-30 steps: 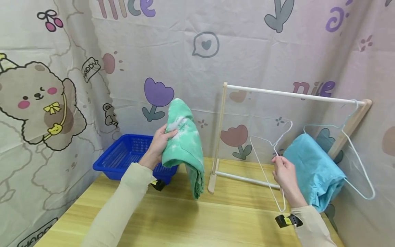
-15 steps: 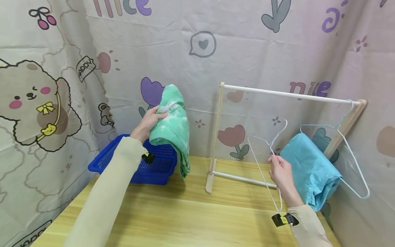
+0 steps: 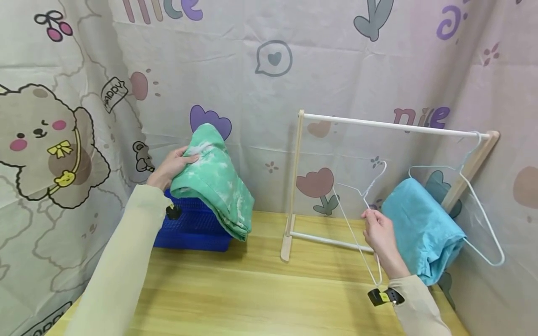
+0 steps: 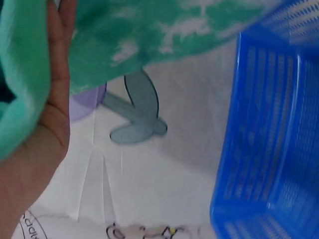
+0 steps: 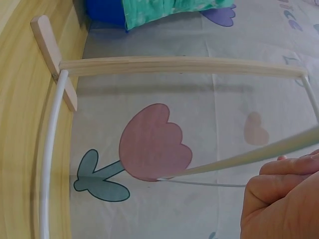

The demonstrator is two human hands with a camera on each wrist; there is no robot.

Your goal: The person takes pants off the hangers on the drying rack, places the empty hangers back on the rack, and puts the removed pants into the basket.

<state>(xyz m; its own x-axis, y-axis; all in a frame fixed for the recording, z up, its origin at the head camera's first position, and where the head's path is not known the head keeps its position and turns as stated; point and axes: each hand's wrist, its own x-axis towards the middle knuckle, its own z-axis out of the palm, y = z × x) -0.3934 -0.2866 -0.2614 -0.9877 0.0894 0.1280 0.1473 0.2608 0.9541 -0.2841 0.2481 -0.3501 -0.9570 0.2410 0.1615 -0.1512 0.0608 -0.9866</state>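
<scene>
A folded green-and-white tie-dye cloth (image 3: pixel 216 179) hangs from my left hand (image 3: pixel 172 165), thumb on its near face and the other fingers behind it. It is held above the blue basket (image 3: pixel 193 235) and covers much of it in the head view. In the left wrist view, the cloth (image 4: pixel 164 35) drapes past the hand (image 4: pixel 52 119), with the basket (image 4: pixel 254 129) at the right. My right hand (image 3: pixel 381 235) pinches a white wire hanger (image 3: pixel 349 219) near its neck, in front of the rack. The right wrist view shows curled fingers (image 5: pixel 284 186) at the hanger.
A wooden rack with a white top rail (image 3: pixel 391 125) stands at the right. From the rail's right end hangs a light blue hanger (image 3: pixel 483 210) bearing a folded blue cloth (image 3: pixel 424 228). Beneath everything is a wood-grain table (image 3: pixel 252 294); a printed curtain (image 3: pixel 260 98) closes the back.
My left hand has carried the green cloth leftward, from beside the basket to over it, and the cloth has swung out wider. My right hand and the hanger have barely moved.
</scene>
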